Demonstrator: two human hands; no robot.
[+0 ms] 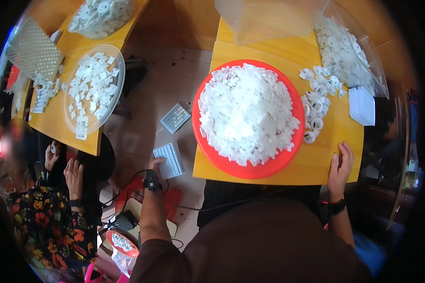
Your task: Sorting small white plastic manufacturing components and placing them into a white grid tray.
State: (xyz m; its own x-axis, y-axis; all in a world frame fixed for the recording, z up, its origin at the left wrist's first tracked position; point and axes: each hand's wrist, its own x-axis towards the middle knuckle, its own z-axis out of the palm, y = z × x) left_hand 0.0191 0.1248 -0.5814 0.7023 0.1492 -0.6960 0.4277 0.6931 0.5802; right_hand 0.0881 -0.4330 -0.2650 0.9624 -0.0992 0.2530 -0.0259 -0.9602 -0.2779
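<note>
My left hand [157, 163] grips the near-left edge of a pale grey-blue slotted plastic tray [172, 161], its thumb lying on top. The tray is held out to the left of the table, over the floor. At the right front corner of the yellow table [288, 175] my right hand [341, 169] rests with fingers stretched out, holding nothing. Left of it, a round red basin [250, 174] carries a high heap of small white plastic pieces [248, 113]. Loose white ring-shaped parts [316, 111] lie between the basin and a stack of white trays [362, 107].
A second grey tray [175, 118] lies on the floor between the tables. Clear bags of parts [342, 49] stand at the back right. Another person's hands [73, 177] are by the left table [89, 144], which bears a clear round dish [121, 89]. A cable [198, 208] crosses my lap.
</note>
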